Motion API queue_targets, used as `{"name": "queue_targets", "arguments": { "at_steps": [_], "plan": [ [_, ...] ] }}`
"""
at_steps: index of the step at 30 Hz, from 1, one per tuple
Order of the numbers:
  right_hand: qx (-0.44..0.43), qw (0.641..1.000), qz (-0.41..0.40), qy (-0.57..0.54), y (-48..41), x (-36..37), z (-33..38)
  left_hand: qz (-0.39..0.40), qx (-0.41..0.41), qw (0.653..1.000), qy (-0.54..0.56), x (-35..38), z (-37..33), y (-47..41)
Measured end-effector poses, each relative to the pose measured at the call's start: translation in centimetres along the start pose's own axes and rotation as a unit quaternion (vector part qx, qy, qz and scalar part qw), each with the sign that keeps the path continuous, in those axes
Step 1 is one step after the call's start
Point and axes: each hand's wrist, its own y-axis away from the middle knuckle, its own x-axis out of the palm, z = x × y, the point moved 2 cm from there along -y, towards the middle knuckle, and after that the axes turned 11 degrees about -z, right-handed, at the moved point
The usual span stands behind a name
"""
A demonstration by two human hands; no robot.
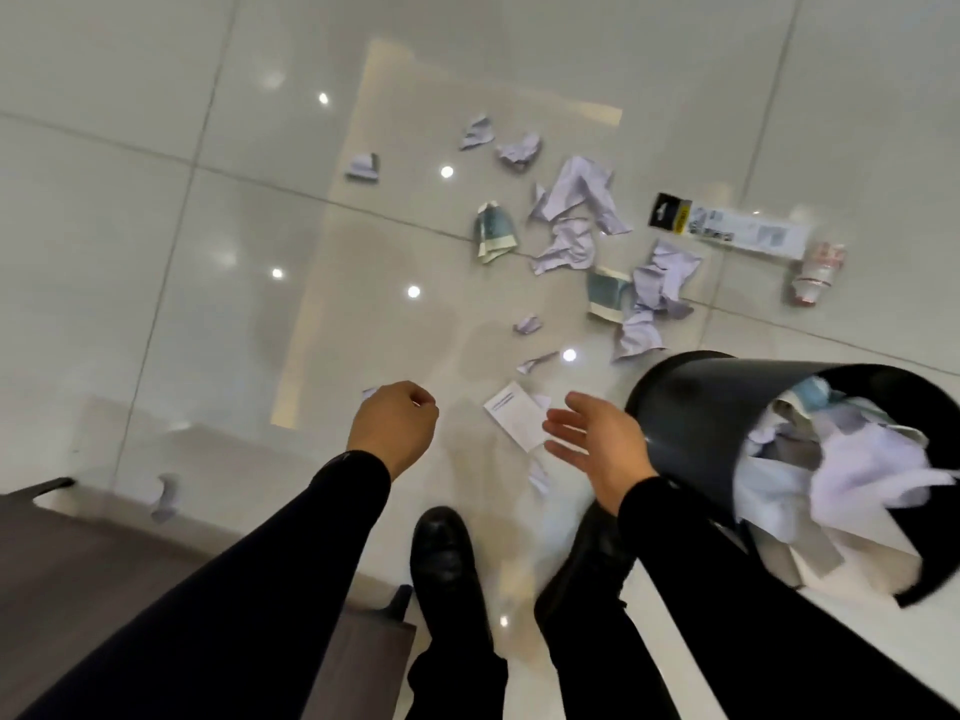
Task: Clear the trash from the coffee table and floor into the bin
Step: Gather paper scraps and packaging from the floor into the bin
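Below, crumpled paper scraps [571, 215] litter the glossy tile floor [208, 252]; left hand [395, 428] curls, contents unclear; right hand [597, 439] spreads wide beside the round black bin [691, 402].

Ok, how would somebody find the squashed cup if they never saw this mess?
Start at the black bin on the right and look past it across the shiny floor. There lies a long flat packet with a black and yellow end, and the squashed cup sits at its other end. It alone is red and white and round; its neighbours are flat or crumpled paper.
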Motion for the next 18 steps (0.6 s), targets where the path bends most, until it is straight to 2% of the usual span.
{"name": "queue_targets", "arguments": {
  "at_steps": [4, 6, 10, 14, 16, 18],
  "plan": [
    [-0.050, 0.978, -0.108, 0.169, -6.0, 1.4, -2.6, -0.045, -0.038, 0.998, -0.023, 2.1, 3.5, -3.4],
    [-0.049, 0.964, -0.135, 0.225, -8.4, 2.1, -4.4, -0.044, -0.061, 0.997, -0.022, 4.1, 5.4, -5.7],
    [-0.050, 0.952, -0.163, 0.254, -11.4, 3.9, -8.1, -0.049, -0.108, 0.993, -0.028, 7.6, 8.6, -8.5],
    [-0.074, 0.926, -0.232, 0.289, -13.1, 6.2, -9.1, -0.119, -0.064, 0.987, -0.082, 9.9, 9.7, -9.4],
    [-0.131, 0.911, -0.232, 0.314, -14.3, 6.6, -9.0, -0.138, -0.034, 0.985, -0.094, 10.1, 9.6, -10.1],
    [-0.234, 0.880, -0.188, 0.369, -14.6, 6.5, -8.5, -0.100, -0.011, 0.990, -0.099, 9.9, 9.3, -10.3]
  ]
}}
